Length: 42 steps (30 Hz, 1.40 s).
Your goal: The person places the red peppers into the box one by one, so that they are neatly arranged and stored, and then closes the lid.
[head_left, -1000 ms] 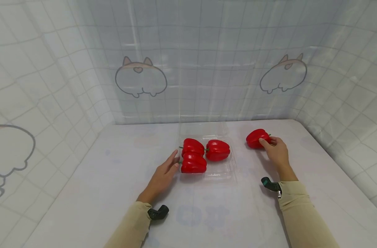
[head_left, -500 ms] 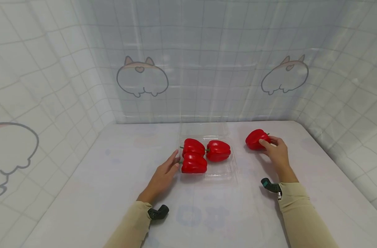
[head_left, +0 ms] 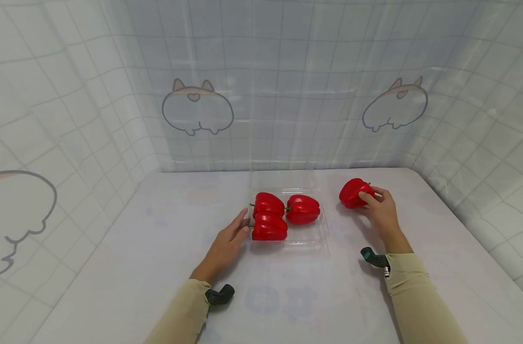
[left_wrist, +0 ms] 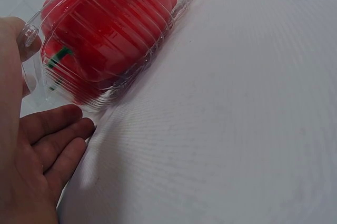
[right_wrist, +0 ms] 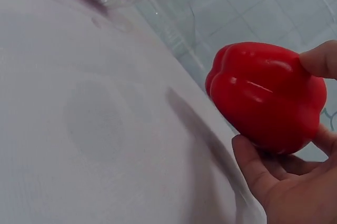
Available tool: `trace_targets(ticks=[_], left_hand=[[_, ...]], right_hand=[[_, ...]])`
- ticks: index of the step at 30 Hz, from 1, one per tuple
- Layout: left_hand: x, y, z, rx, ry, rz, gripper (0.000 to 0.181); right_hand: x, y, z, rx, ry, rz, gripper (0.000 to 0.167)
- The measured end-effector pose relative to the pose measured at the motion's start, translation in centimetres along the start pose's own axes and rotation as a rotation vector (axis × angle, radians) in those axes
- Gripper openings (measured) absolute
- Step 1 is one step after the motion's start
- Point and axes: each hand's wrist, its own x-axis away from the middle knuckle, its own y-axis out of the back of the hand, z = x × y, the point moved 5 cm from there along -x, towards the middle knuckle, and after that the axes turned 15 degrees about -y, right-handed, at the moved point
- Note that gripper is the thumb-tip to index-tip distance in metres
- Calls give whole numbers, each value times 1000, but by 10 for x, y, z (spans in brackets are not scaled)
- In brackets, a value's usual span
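Observation:
My right hand (head_left: pixel 383 210) grips a red bell pepper (head_left: pixel 352 193) to the right of the clear plastic clamshell container (head_left: pixel 306 234). In the right wrist view the thumb lies on one side of the held pepper (right_wrist: pixel 266 97) and fingers support the other; it hangs above the table, its shadow apart from it. At the container's left edge is my left hand (head_left: pixel 228 241). The left wrist view shows its thumb at the clear rim (left_wrist: pixel 37 68), a fingertip partly behind the plastic, and the other fingers extended below. Three red peppers lie in the container, two at left, one upper right (head_left: pixel 303 209).
The container's clear lid (head_left: pixel 283 179) lies folded back toward the rear wall. A pale cloth covers the table (head_left: pixel 158 267). Tile-patterned sheets (head_left: pixel 287 95) with cartoon drawings enclose the back and sides. Each wrist wears a dark camera mount (head_left: pixel 220 295).
My right hand has shifted slightly left with the pepper, which has tilted a little and risen slightly. The left hand and the container have stayed in place.

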Motion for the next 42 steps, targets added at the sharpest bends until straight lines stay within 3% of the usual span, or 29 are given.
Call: trace_targets(ticks=[12, 17, 23, 33, 42], left_hand=[[-1, -2, 2, -1, 26, 0, 61], [1, -1, 3, -5, 34, -2, 60], [1, -1, 2, -3, 25, -4, 60], [0, -1, 4, -6, 20, -4, 60], [0, 0, 1, -11, 1, 1, 61]], right_hand=[[10, -6, 12, -129, 24, 71, 75], [18, -14, 16, -81, 68, 117, 64], [22, -21, 17, -48, 110, 141, 63], [17, -16, 14, -209, 135, 167, 56], [24, -23, 23, -174, 201, 226, 72]])
